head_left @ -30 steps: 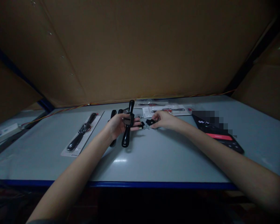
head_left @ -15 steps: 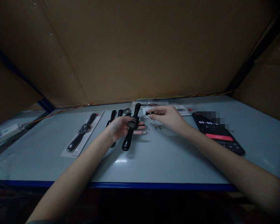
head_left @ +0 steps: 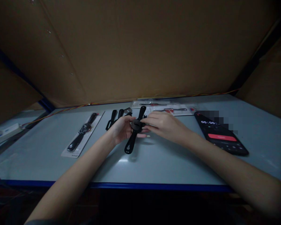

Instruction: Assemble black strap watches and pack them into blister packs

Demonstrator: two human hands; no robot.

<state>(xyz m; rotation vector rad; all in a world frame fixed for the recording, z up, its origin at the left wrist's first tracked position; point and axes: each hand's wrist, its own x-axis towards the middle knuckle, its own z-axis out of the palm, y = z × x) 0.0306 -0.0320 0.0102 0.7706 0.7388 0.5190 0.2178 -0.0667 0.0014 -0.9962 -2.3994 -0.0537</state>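
My left hand (head_left: 123, 128) holds a black spokeshave (head_left: 130, 144) by its middle, raised over the table and tilted, with one handle pointing away and the other toward me. A dark round cap (head_left: 136, 125) with a slot shows at the spokeshave's centre. Pinched fingers of my right hand (head_left: 161, 122) meet the right edge of this cap; their tips are partly hidden. Behind my left hand lie more black spokeshave bodies (head_left: 113, 116) and a loose grey metal piece (head_left: 127, 110).
A packaged spokeshave (head_left: 83, 132) lies on its card at left. More packaged tools (head_left: 178, 110) lie at the back. A phone (head_left: 221, 137) with a timer is on the right. Red and yellow wires (head_left: 91, 104) run along the cardboard wall (head_left: 140, 53). The table's front edge (head_left: 140, 185) is blue.
My right hand has moved left and down to the spokeshave's middle, bringing the small black piece it held. A dark cap now covers the grey centre. The spokeshave has shifted slightly right.
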